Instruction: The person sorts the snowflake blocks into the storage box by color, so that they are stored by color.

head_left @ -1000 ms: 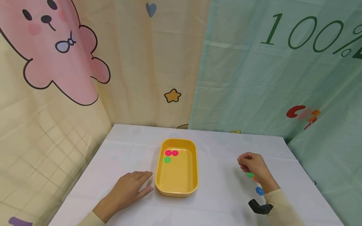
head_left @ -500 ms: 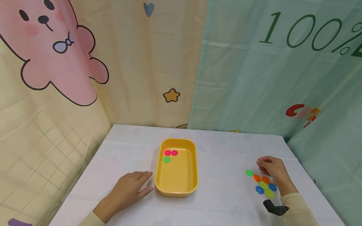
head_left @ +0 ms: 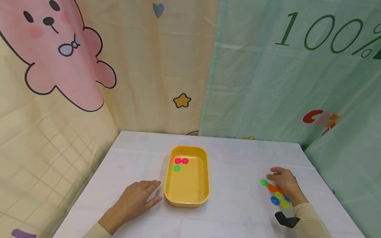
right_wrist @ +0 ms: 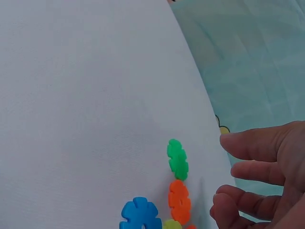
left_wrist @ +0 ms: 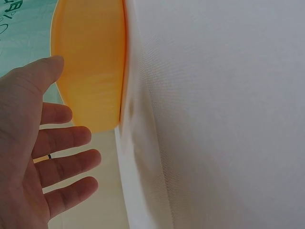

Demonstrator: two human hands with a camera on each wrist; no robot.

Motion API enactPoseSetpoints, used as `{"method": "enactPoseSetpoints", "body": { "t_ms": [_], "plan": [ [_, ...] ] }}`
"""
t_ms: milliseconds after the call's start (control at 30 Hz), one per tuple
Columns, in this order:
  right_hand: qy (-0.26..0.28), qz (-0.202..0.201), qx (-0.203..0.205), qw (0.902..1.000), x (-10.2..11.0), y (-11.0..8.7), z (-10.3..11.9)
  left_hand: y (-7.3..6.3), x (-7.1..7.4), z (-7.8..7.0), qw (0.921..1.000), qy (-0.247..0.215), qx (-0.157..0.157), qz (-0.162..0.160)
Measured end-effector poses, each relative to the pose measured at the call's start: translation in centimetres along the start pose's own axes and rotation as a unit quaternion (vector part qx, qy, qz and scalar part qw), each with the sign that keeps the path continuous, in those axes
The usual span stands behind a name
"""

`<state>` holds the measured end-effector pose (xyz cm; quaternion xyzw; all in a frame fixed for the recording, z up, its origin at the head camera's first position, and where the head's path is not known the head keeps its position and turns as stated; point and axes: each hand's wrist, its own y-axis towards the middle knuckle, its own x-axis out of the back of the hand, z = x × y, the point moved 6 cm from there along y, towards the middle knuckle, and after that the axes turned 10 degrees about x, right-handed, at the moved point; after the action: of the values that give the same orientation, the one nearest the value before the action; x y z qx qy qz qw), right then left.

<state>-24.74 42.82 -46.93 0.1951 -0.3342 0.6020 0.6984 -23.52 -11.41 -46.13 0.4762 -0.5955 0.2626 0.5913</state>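
My left hand (head_left: pixel 134 201) lies with fingers extended just left of a yellow tray (head_left: pixel 187 185). In the left wrist view its fingers are spread beside the tray's wall (left_wrist: pixel 90 62). Inside the tray are two pink flower-shaped plastic discs (head_left: pixel 181 161) and a green flower disc (head_left: pixel 177 168). At the right, my right hand (head_left: pixel 284 181) is over a small cluster of flower discs, thumb and forefinger apart with nothing between them. The cluster has a green disc (right_wrist: pixel 177 160), an orange disc (right_wrist: pixel 179 201), a blue disc (right_wrist: pixel 140 213) and yellow-green discs (head_left: pixel 284 203); the hand partly covers others.
A white cloth (head_left: pixel 232 185) covers the table. Behind it hang printed curtains (head_left: pixel 253 82), with another curtain (head_left: pixel 50 142) along the left side. A black wrist mount (head_left: pixel 286 219) sticks out from the right sleeve.
My right hand first moved right, uncovering the disc cluster, then came slightly back left over it while thumb and forefinger parted. My left hand and the tray stay in place.
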Motion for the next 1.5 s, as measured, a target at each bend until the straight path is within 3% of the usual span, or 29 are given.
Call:
{"method": "enactPoseSetpoints", "body": {
  "t_ms": [267,467,1200,1500],
  "plan": [
    [-0.056,0.011,0.008,0.9983,-1.1,0.8,0.0,0.0,0.0,0.0,1.0,0.001,-0.001,-0.003],
    [-0.07,0.017,0.0,0.9974,-1.8,1.1,-0.4,0.0,0.0,0.0,0.9999,0.006,-0.005,-0.01],
    [-0.108,0.008,0.04,0.9933,-2.6,1.0,0.2,0.0,0.1,-0.2,1.0,0.002,0.006,0.004],
    [-0.123,0.008,0.05,0.9911,-2.8,0.8,0.5,0.2,0.0,-0.3,0.9997,0.005,-0.014,-0.021]
  ]
}}
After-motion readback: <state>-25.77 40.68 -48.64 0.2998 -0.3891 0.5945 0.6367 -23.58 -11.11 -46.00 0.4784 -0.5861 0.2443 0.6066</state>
